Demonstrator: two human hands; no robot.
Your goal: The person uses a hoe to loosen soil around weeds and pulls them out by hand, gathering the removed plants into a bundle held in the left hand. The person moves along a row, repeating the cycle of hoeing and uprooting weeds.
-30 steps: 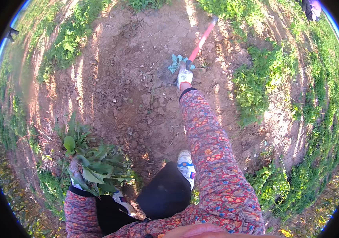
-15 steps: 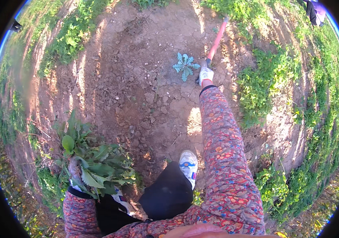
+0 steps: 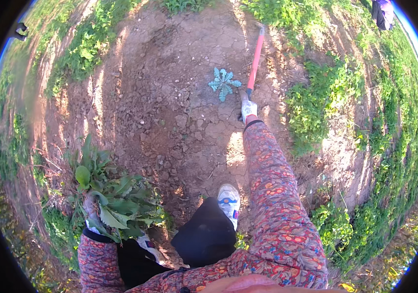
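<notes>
My left hand [image 3: 91, 207], in a dirty glove, is closed around a large bunch of pulled leafy weeds [image 3: 123, 202] at the lower left. Its fingers are partly covered by the leaves. My right hand [image 3: 249, 108], in a white glove, reaches out ahead and grips a long tool with a red handle [image 3: 255, 61]. The handle points away from me, and the tool's working end cannot be made out. Just left and ahead of that hand, a blue-green rosette weed [image 3: 224, 84] with jagged leaves grows flat in the dry soil.
Cracked bare soil [image 3: 170, 97] lies between rows of green crop plants [image 3: 316, 102] on the right and more plants [image 3: 84, 49] at the left. My shoe [image 3: 229, 205] stands on the soil below. Another person [image 3: 383, 13] is at the far upper right.
My right hand has drawn a little nearer to me with the red-handled tool, whose far end has swung left. My left hand stays about where it was with the weeds.
</notes>
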